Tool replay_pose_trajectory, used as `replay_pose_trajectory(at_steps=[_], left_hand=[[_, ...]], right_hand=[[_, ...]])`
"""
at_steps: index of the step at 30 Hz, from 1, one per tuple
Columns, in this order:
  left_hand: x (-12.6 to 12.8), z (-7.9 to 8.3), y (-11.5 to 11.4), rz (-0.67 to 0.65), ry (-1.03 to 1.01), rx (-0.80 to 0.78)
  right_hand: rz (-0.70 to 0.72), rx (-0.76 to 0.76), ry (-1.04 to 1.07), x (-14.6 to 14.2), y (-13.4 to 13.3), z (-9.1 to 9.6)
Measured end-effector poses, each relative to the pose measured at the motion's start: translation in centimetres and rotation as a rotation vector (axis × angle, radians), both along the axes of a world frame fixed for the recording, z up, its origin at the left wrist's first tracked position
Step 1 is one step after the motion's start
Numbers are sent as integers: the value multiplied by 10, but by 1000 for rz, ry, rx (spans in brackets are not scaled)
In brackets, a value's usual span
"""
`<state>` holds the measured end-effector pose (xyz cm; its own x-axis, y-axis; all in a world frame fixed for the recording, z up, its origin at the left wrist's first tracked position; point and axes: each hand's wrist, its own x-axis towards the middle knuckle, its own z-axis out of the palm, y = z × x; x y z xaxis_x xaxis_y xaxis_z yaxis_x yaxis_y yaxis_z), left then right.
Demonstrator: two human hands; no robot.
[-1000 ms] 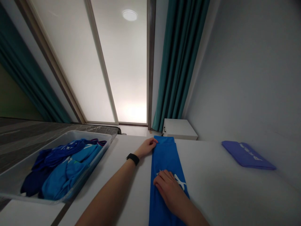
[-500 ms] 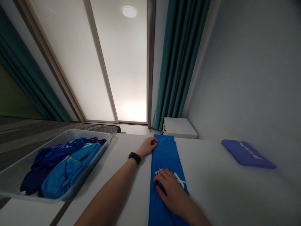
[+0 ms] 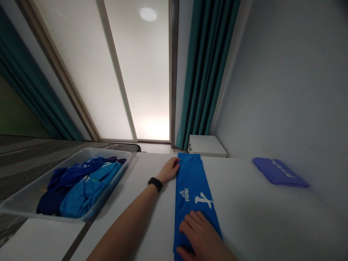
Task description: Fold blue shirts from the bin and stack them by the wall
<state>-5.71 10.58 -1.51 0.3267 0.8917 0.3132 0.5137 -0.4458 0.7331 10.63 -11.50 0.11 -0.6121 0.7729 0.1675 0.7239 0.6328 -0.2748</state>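
Observation:
A blue garment (image 3: 190,177), folded into a long narrow strip with white "PEAK" lettering and a white figure print, lies lengthwise on the white table. My left hand (image 3: 169,170), with a black watch on its wrist, rests at the strip's left edge near the far end. Its fingers are slightly curled and touch the cloth, with a gap between thumb and fingers. Lower down, my right hand (image 3: 202,233) lies on the near part of the garment, palm down, fingers and thumb apart. That hand and its forearm cover some of the cloth.
A clear plastic bin (image 3: 16,204) with several crumpled blue garments (image 3: 84,188) stands at the left. On the table's right side lies a folded purple garment (image 3: 280,172) with white lettering. Beyond the far edge are a white cabinet (image 3: 206,145) and teal curtains (image 3: 209,72).
My right hand has slid toward me along the garment, uncovering the white lettering and figure. The left hand stays at the far left edge. The view has shifted slightly.

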Motion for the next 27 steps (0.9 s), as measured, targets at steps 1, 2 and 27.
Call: replay_pose_trajectory(at_steps=[1,2,27], left_hand=[[-2,0,-3,-3,-6,0],[-3,-1,-6,-6,-12,-1],[13,-1,32,44,87,-234]], right_hand=[[17,28,-33,-2,-3,-3],[32,57,-67,-4,-5,-6],[4,668,-35,-5,-22,-20]])
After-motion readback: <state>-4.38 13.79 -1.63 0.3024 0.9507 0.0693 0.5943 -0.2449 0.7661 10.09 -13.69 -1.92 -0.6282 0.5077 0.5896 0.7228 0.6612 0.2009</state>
